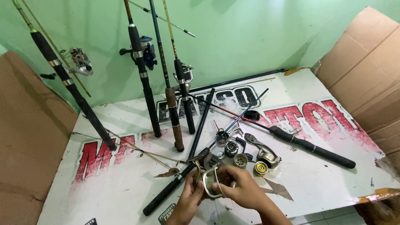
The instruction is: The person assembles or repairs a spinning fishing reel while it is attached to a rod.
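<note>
Both my hands meet low in the middle of the head view over a white printed board (316, 179). My left hand (189, 200) and my right hand (239, 189) together hold a small silver reel part with a wire bail loop (211, 183). Just beyond my fingers lie loose reel pieces: a dark spool (231, 148), a pale perforated spool (240, 160), a gold spool (261, 168) and a silver reel body with handle (261, 150). A black rod (183, 175) runs diagonally past my left hand.
Several fishing rods lean on the green wall, among them one at far left (71, 89) and one with a blue reel (143, 79). Another black-handled rod (308, 146) lies to the right. Cardboard sheets stand at left (29, 137) and right (366, 71).
</note>
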